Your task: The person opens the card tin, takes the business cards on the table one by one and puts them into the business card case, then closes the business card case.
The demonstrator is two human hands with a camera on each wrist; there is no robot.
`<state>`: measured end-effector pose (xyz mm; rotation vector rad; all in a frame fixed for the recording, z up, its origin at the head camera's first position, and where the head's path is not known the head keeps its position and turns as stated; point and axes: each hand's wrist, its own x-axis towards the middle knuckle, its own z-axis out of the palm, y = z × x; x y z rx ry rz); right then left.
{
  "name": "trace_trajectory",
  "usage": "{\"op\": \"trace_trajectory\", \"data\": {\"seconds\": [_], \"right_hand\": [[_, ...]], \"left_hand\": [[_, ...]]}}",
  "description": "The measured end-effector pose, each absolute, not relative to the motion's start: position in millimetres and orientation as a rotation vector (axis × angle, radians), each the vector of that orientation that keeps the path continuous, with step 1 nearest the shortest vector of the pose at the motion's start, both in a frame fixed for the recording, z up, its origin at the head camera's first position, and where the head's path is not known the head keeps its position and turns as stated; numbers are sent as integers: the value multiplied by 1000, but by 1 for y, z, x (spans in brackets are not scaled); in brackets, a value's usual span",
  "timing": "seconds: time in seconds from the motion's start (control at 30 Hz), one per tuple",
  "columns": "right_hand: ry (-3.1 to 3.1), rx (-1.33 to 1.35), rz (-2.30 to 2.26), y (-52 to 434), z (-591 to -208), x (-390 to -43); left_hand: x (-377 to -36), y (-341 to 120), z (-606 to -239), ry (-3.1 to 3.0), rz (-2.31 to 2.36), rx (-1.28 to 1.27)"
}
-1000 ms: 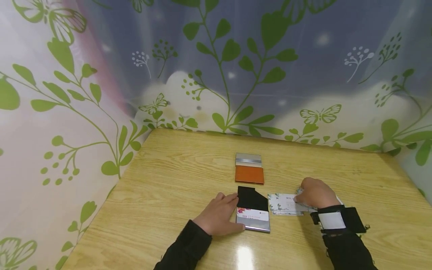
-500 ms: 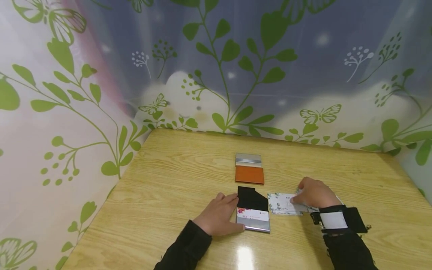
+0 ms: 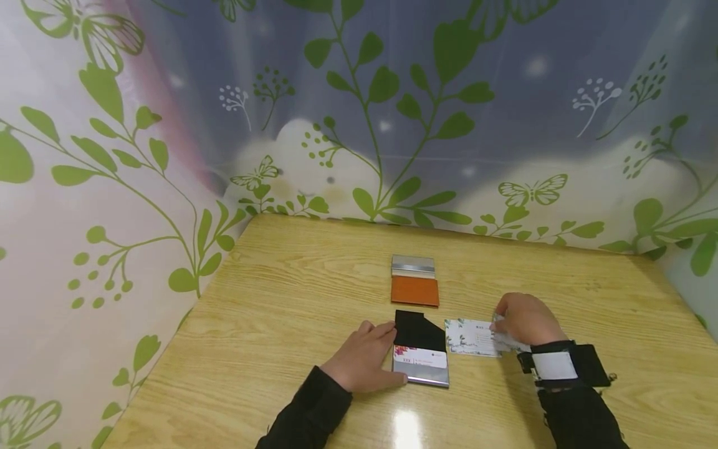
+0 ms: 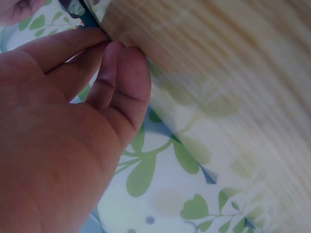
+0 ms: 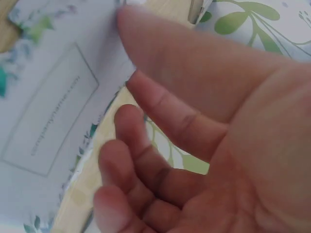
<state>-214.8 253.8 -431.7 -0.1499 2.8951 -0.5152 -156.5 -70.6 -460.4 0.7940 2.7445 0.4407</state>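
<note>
A metal card case [image 3: 429, 375] lies unfolded on the table, its black flap [image 3: 415, 330] up and a white card [image 3: 421, 358] with red flowers across its lower half. My left hand [image 3: 361, 362] rests against its left side, thumb at the lower corner and fingertips by the flap. To the right, white business cards [image 3: 468, 340] with leaf prints lie overlapped. My right hand [image 3: 527, 319] pinches a leaf-printed business card [image 5: 29, 104] between thumb and forefinger, the other fingers loosely bent. In the head view, this hand covers part of that card.
Behind the case lie an orange card holder [image 3: 414, 290] and a silver case part [image 3: 412, 266], edge to edge. The wooden table [image 3: 303, 274] meets a leaf-patterned backdrop [image 3: 336, 156] at the back and left.
My right hand first slid slightly left, then back right with the pinched card. Its card no longer shows beyond the wrist. My left hand and the case stayed put.
</note>
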Motion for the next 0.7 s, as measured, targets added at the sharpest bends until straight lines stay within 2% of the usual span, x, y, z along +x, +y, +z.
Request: {"op": "trace_trajectory", "data": {"seconds": [0.27, 0.53, 0.7], "right_hand": [[2883, -269, -669, 261, -419, -212], [2801, -203, -871, 253, -402, -206], [2665, -219, -1088, 241, -408, -207]], "left_hand": [[-157, -70, -461, 2747, 436, 794], [-157, -70, -461, 2743, 434, 796], [-157, -70, -460, 2748, 430, 792]]}}
